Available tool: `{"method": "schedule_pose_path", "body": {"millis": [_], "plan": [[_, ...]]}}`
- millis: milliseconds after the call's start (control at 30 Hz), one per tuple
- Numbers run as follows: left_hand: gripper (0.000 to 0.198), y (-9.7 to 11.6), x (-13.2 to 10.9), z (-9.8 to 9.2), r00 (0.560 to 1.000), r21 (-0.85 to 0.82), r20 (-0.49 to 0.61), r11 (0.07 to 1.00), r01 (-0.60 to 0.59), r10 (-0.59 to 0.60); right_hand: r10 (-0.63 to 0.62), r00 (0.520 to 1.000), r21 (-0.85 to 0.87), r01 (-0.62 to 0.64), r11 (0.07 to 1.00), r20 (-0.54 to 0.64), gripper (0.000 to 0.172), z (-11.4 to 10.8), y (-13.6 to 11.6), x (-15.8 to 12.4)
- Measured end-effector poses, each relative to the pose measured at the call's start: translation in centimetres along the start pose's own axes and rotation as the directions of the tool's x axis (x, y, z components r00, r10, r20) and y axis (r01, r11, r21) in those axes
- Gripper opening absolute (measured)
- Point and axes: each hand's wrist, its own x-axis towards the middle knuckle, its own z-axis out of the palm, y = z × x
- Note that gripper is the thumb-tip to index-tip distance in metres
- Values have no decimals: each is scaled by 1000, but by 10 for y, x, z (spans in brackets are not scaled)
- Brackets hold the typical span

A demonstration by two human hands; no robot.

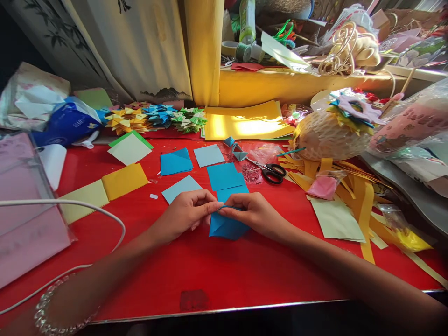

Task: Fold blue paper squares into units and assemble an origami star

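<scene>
Both my hands meet over a folded blue paper (226, 226) lying on the red table (196, 266). My left hand (189, 212) pinches the paper's upper edge with closed fingers. From the other side my right hand (250, 212) pinches the same edge, fingertips touching the left's. Just beyond lie more blue squares (224, 176) and light blue squares (180, 188). Black-handled scissors (271, 171) rest to the upper right of my hands.
Yellow paper strips (353, 186), a pale green sheet (336, 219) and a pink packet (322, 186) lie at right. Yellow and cream squares (124, 181) lie at left. A white cable (87, 210) crosses a pink folder (24, 219). Folded paper stars (159, 116) line the back.
</scene>
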Motion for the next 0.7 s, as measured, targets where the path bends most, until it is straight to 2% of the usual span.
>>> {"method": "schedule_pose_path", "body": {"millis": [67, 133, 200, 267, 333, 400, 533, 700], "plan": [[19, -1, 0, 1, 999, -19, -50, 1000, -18, 17, 13, 998, 56, -10, 998, -59, 28, 0, 0, 1], [19, -1, 0, 1, 991, -97, -129, 994, -48, 35, 64, 984, 227, -24, 973, -169, 27, 0, 0, 4], [20, -1, 0, 0, 975, -177, -217, 980, -87, 47, 139, 965, 454, -24, 891, -221, 33, 0, 1, 6], [21, -1, 0, 0, 964, -221, -261, 969, -109, 49, 176, 963, 594, -22, 804, -202, 36, 0, 1, 8], [21, -1, 0, 0, 968, -230, -246, 968, -102, 44, 170, 972, 610, -36, 792, -163, 31, 1, 1, 8], [21, -3, 0, 1, 982, -208, -188, 975, -72, 32, 161, 977, 574, -53, 817, -138, 25, 2, 0, 7], [22, -6, 2, 3, 988, -103, -148, 992, -66, 51, 179, 976, 538, -85, 839, -126, 26, 3, -1, 4], [21, -8, 3, 4, 977, -48, -194, 994, -103, 92, 204, 977, 432, -214, 876, 69, 31, 0, -1, 3]]}}
